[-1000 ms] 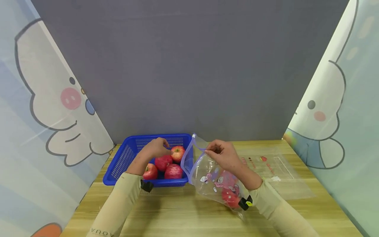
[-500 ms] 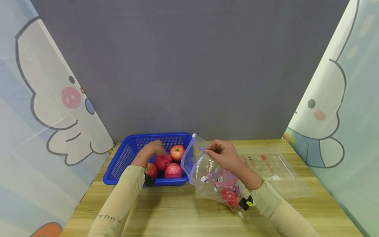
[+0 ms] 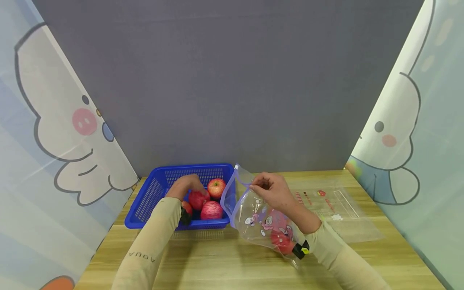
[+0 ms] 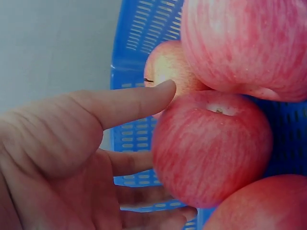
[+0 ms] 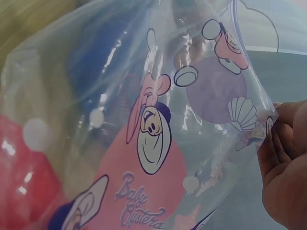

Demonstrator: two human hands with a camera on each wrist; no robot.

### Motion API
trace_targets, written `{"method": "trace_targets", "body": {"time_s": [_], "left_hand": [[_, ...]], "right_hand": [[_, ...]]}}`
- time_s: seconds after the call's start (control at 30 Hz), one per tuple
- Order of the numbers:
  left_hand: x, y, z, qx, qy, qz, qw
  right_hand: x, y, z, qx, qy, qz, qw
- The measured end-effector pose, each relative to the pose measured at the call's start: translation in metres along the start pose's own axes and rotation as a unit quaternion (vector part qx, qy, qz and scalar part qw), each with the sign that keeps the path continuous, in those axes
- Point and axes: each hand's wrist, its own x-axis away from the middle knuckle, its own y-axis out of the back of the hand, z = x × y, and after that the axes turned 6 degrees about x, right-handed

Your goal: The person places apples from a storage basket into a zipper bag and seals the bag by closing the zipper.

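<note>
Loosely, the left hand (image 3: 190,184) flanked a likely firm apple (image 4: 211,148), best gripped sideways; the right hand (image 3: 277,193) pinched a bag (image 3: 253,217).

bag (image 3: 253,229): clear glossy plastic | basket (image 3: 145,199): smooth plastic | apple (image 4: 211,151): smooth skin | tabletop (image 3: 224,262): wood-grained | backdrop (image 3: 224,88): matt cloth

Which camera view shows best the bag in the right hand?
The head view: it shows nearly the whole bag, partly behind the right hand. The right wrist view shows only a close, cropped part; the left wrist view, none.
</note>
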Motion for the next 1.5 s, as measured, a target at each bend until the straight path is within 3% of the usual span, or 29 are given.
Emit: {"method": "trace_targets", "body": {"time_s": [0.17, 0.3, 0.4, 0.57, 0.63, 0.77, 0.83, 1.07, 1.2, 1.37, 1.5], "left_hand": [[-0.007, 0.000, -0.001, 0.019, 0.044, 0.018, 0.9987], [-0.011, -0.001, -0.004, 0.024, 0.061, 0.041, 0.9970], [-0.011, -0.003, -0.003, 0.033, 0.073, 0.042, 0.9959], [-0.004, -0.007, 0.003, 0.137, 0.112, 0.021, 0.9839], [-0.001, -0.008, 0.005, 0.152, 0.102, 0.020, 0.9829], [0.003, -0.005, 0.007, 0.116, 0.052, 0.013, 0.9918], [0.004, -0.003, 0.007, 0.119, 0.038, 0.014, 0.9921], [0.006, 0.004, 0.003, 0.115, -0.008, 0.002, 0.9934], [0.011, 0.006, 0.002, 0.126, -0.029, -0.003, 0.9916], [0.020, 0.007, 0.003, 0.117, -0.056, -0.013, 0.9915], [0.028, 0.004, 0.004, 0.091, -0.085, -0.044, 0.9912]], "right_hand": [[0.000, 0.001, -0.001, -0.001, 0.003, -0.004, 1.0000], [0.001, 0.003, -0.001, -0.001, 0.002, -0.008, 1.0000], [0.001, 0.004, -0.002, -0.005, 0.002, -0.005, 1.0000], [0.000, 0.002, -0.003, -0.006, 0.009, -0.002, 0.9999], [0.000, 0.001, -0.003, -0.006, 0.010, -0.002, 0.9999], [0.000, 0.001, -0.003, -0.005, 0.008, -0.005, 0.9999], [0.001, 0.001, -0.002, -0.005, 0.005, -0.005, 1.0000], [0.003, 0.007, 0.037, 0.001, -0.013, 0.004, 0.9999], [0.004, 0.007, 0.037, 0.005, -0.016, 0.006, 0.9998], [0.002, 0.002, 0.014, 0.003, -0.017, 0.001, 0.9999], [0.002, -0.001, 0.000, 0.000, -0.008, -0.009, 0.9999]]}}
